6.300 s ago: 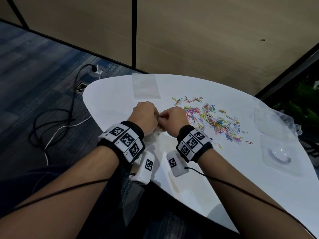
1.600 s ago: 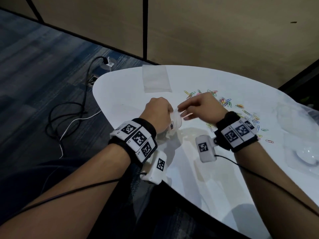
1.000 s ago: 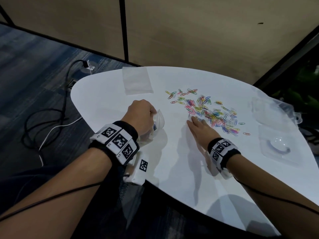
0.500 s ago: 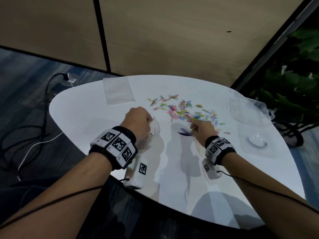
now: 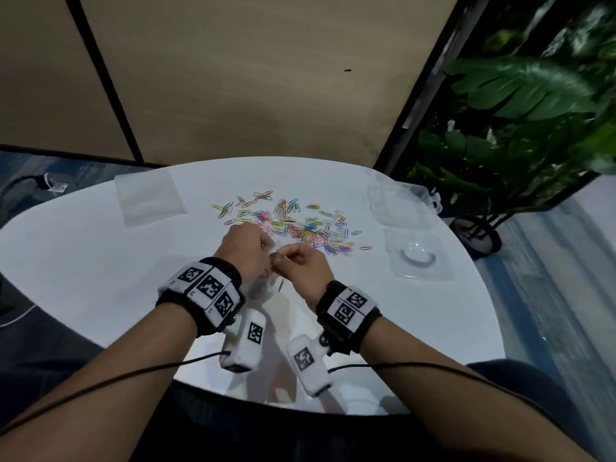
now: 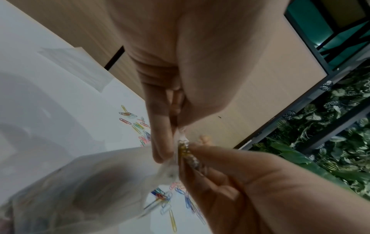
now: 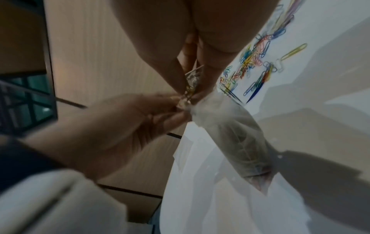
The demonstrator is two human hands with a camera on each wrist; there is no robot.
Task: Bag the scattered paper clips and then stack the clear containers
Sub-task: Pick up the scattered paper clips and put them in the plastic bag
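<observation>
Coloured paper clips (image 5: 300, 225) lie scattered on the white round table (image 5: 100, 261), just beyond my hands. My left hand (image 5: 248, 250) pinches the mouth of a small clear plastic bag (image 6: 100, 182), which hangs below it. My right hand (image 5: 301, 261) pinches a few paper clips (image 6: 185, 150) at the bag's mouth (image 7: 188, 96), touching the left fingers. One clip (image 5: 281, 284) hangs in the bag under the hands. Two clear containers (image 5: 398, 205) (image 5: 416, 255) sit at the table's right side, side by side.
A flat stack of clear bags (image 5: 148, 200) lies at the table's far left. A large potted plant (image 5: 516, 111) on a wheeled stand is beyond the right edge. Cables (image 5: 20, 185) run over the blue carpet at the left. A beige wall stands behind.
My right hand picked clips from the pile's near edge and came back to the bag mouth held by my left hand. The head view has swung right.
</observation>
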